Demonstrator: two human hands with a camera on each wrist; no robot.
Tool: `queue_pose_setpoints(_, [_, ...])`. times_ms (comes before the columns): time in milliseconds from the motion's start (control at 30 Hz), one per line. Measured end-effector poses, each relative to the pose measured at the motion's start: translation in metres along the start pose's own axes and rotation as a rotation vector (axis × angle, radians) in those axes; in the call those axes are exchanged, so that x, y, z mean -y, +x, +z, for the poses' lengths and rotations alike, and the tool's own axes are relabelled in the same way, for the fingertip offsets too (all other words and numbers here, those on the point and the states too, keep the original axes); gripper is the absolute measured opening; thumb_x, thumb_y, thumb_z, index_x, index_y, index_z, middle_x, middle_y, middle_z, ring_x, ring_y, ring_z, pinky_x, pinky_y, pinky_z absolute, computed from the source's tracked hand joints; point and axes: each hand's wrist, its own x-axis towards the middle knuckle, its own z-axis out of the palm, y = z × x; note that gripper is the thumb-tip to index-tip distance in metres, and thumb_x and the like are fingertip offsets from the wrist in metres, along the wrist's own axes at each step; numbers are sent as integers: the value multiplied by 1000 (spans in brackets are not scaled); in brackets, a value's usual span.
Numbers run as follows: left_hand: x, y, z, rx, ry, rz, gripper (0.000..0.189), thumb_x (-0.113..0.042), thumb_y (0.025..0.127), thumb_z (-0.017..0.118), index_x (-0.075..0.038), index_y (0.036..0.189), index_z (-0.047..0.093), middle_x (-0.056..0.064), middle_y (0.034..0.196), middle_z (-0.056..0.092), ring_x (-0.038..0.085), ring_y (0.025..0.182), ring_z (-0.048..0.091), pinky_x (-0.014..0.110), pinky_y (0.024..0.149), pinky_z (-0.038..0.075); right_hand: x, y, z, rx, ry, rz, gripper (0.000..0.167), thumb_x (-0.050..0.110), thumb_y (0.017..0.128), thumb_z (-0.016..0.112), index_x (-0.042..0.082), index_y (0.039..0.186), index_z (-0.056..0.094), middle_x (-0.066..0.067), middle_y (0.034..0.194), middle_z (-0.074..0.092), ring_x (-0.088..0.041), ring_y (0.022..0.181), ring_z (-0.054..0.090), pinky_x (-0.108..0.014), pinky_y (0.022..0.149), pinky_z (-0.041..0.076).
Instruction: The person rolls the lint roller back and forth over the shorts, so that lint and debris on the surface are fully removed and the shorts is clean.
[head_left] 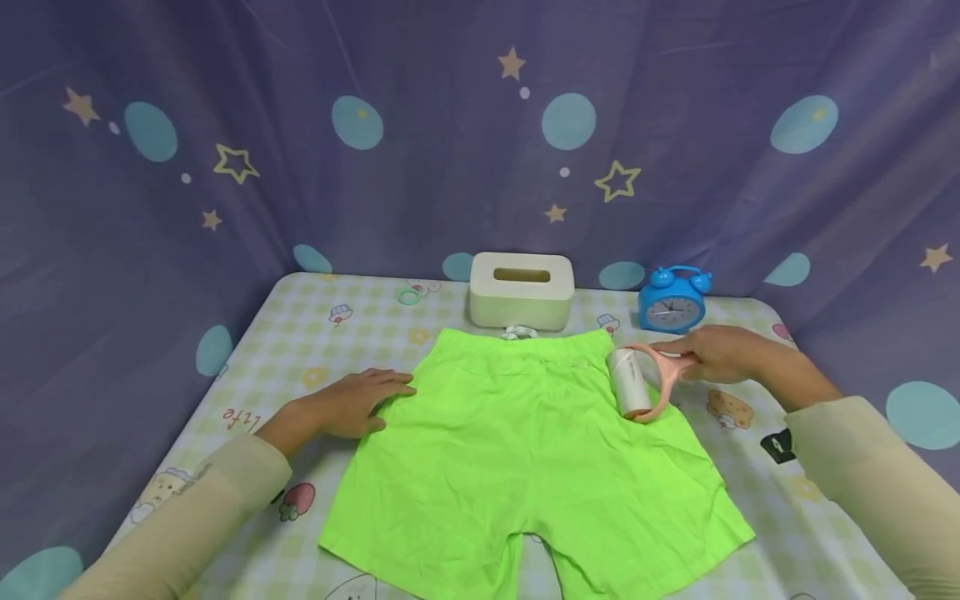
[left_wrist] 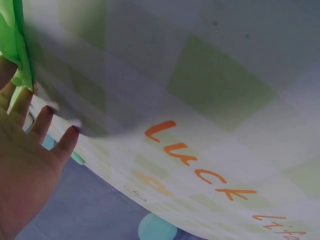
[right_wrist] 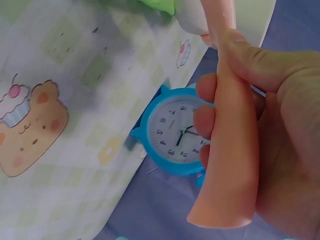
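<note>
Two beige sleeves [head_left: 180,525] reach in from the lower corners, nearest the viewer, over a surface [head_left: 277,383] covered in pale green-and-white check with cartoon prints. Between them, bright green shorts [head_left: 480,450] lie spread flat, waistband at the far end, legs toward the viewer. The left hand [head_left: 352,404] rests at the shorts' left edge, its fingers loosely extended and spread, fingertips touching the fabric and gripping nothing. The right hand [head_left: 723,350] has its fingers curled round the peach handle [right_wrist: 232,150] of a roller [head_left: 632,383], whose white cylinder is at the upper right side of the shorts, just below the waistband. Just beyond the waistband, by its white drawstring [head_left: 519,332], stands a pale green box [head_left: 517,308] with a slot in its lid. To the box's right, near the right hand, is a blue alarm clock [head_left: 672,314]. Behind hangs a purple curtain [head_left: 450,192] with stars and teal ovals.
</note>
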Motion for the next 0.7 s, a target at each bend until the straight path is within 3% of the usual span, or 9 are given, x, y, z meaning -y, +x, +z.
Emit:
queue_pose_setpoints(400, [-3, 3, -1, 11, -6, -14, 61, -16, 97, 70, -18, 153, 47, 9, 165, 35, 40, 151, 32, 63, 117, 33, 25, 9, -12, 75, -101, 44, 56, 27, 98, 69, 20, 151, 53, 5, 63, 45, -12, 59, 42, -28, 57, 36])
queue_pose_setpoints(600, [-3, 3, -3, 17, -2, -25, 61, -16, 97, 70, -18, 153, 47, 9, 165, 35, 40, 151, 32, 64, 116, 33, 44, 17, -22, 106, -211, 72, 52, 33, 100, 65, 23, 150, 55, -1, 75, 59, -15, 69, 53, -35, 62, 46])
queue_pose_setpoints(700, [-3, 2, -2, 16, -1, -23, 61, -15, 97, 70, -18, 154, 47, 9, 165, 35, 40, 151, 32, 65, 116, 33, 56, 21, -27, 110, -269, 79, 49, 28, 100, 66, 23, 148, 57, -3, 80, 63, -16, 73, 55, -37, 66, 49])
